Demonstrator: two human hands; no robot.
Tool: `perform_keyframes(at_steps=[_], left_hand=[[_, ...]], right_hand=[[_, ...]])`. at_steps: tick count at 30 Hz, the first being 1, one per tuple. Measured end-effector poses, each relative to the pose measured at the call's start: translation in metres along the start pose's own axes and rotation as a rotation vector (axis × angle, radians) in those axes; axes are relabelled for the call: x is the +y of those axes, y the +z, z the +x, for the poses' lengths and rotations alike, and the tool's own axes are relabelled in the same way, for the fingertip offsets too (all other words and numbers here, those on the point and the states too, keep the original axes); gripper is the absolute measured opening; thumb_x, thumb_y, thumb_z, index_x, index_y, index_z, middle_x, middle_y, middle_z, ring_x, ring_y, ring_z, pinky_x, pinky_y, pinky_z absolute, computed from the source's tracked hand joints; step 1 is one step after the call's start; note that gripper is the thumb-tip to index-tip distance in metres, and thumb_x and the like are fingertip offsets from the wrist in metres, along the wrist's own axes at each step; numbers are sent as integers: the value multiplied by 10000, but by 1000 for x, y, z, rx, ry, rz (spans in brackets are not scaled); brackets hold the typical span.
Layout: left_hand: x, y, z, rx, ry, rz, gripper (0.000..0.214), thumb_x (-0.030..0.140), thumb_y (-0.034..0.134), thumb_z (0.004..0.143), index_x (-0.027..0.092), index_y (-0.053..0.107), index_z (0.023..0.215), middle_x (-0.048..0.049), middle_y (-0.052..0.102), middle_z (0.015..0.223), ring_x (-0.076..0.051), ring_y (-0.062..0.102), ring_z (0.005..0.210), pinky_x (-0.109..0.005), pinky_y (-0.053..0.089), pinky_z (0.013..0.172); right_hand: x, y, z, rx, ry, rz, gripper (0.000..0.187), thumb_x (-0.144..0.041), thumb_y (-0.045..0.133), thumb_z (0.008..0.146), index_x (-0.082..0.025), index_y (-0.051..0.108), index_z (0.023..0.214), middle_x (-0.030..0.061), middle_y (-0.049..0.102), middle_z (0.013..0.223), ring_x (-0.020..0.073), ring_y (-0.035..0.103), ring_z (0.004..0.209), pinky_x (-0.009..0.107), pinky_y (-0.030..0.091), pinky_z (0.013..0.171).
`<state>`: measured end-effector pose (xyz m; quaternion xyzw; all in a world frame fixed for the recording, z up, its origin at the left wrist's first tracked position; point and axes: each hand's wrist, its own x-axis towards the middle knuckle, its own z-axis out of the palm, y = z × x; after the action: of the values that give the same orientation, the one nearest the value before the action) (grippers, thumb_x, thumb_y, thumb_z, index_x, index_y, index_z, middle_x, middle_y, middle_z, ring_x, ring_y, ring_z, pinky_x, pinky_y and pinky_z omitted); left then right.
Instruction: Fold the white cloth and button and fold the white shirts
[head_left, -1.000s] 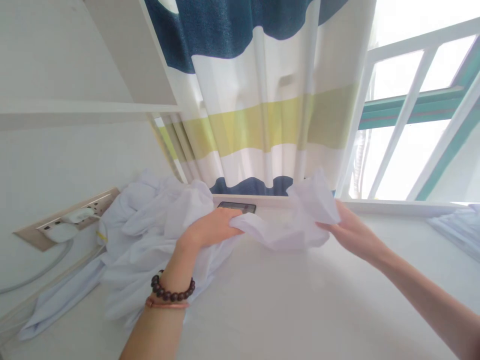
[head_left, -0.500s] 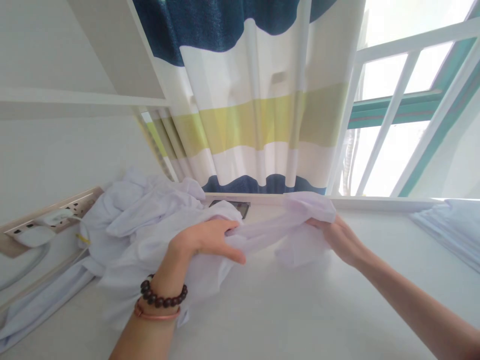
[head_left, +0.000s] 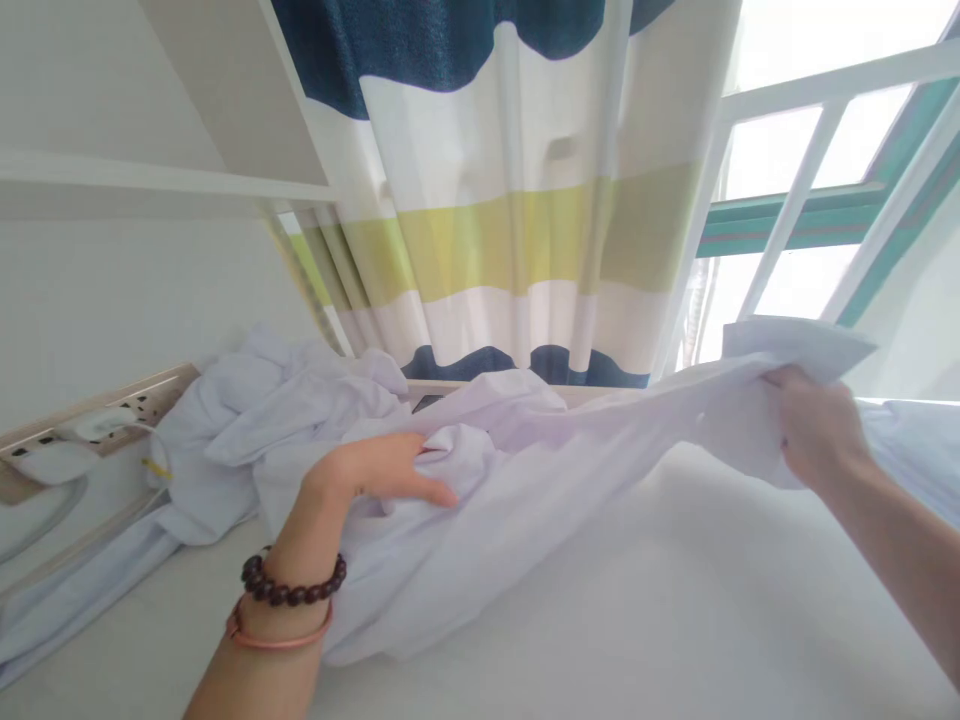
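Observation:
A long white garment, perhaps a shirt, stretches across the middle of the white surface. My right hand is closed on its far end and holds it up off the surface, near the window. A stiff, collar-like flap sticks out above that hand. On the left, my left hand is closed around a bunched part of the same cloth, with the thumb in front and some fingers hidden in the folds. Beads and a thin copper-coloured bangle circle my left wrist.
A crumpled white cloth heap lies at the back left by a socket strip with plugs and cables. Folded white fabric is at the right. Behind hang a striped curtain and white rails before a window.
My right hand has moved right and up, drawing the garment out long. My left hand has shifted slightly left. The cloth now hides most of the dark flat object at the back edge.

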<state>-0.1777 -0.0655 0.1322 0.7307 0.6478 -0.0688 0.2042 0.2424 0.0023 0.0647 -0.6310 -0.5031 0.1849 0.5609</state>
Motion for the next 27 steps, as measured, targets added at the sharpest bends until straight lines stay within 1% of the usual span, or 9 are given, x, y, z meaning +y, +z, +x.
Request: perform_keyframes(at_steps=[1,4,8,10,12,14,20,24,27], left_hand=[[3,1,2,-17,12,-13,708,660,644,631,214,624,1180,-73,652,1204,-302,601,1064,-351,437,922],[14,4,8,-2,79,-64,618,628,599,699,228,628,1170,-48,659,1188,-270,609,1040,-331,425,929],[24,6,9,0,95,-81,589,593,616,700,224,635,1159,-43,663,1182,-262,611,1043,-301,434,910],[22,4,5,5,71,-75,577,542,635,697,222,623,1178,-40,651,1209,-266,600,1074,-287,435,910],[14,-2,-2,50,10,-52,572,497,629,709,200,603,1197,-57,635,1238,-276,588,1094,-295,431,917],[1,-9,-11,128,-69,-15,541,473,604,733,151,602,1168,-93,642,1218,-280,596,1065,-314,425,921],[-23,-27,-39,412,-270,56,537,607,551,758,117,608,972,-105,689,1036,-270,627,918,-332,443,842],[-12,-29,-43,435,-342,59,687,775,425,746,116,615,791,-85,683,763,-254,629,695,-323,454,672],[-7,-26,-35,426,-209,-50,641,720,364,821,142,641,832,-62,701,812,-234,633,736,-296,450,666]], right_hand=[[-7,4,-9,-63,19,-70,487,-493,438,786,-219,590,1158,125,664,1080,443,578,1042,582,504,778],[-23,24,-44,-546,-178,-228,600,-505,511,786,-213,487,1309,112,559,1310,382,499,1208,525,439,975],[-31,56,-94,-942,-398,-464,1017,-644,585,724,-222,102,1513,134,86,1581,376,103,1428,554,233,1110],[-33,68,-112,-974,-465,-564,861,-614,622,718,-265,317,1444,133,215,1537,401,172,1404,564,270,1077],[-36,72,-118,-927,-558,-635,475,-493,599,794,-238,572,1195,134,478,1323,370,431,1249,506,398,975],[-39,67,-110,-895,-619,-681,220,-381,550,842,-207,629,951,107,590,1059,303,580,1002,428,476,820],[-44,16,-49,-860,-488,-586,200,-364,480,812,-234,631,830,42,624,880,235,606,824,343,462,731],[-45,-6,-23,-476,-433,-595,226,-333,456,784,-231,631,884,66,610,886,250,591,851,334,448,694],[-40,-12,-16,-124,-353,-680,241,-350,441,793,-201,598,899,105,566,920,273,575,893,345,445,676]])
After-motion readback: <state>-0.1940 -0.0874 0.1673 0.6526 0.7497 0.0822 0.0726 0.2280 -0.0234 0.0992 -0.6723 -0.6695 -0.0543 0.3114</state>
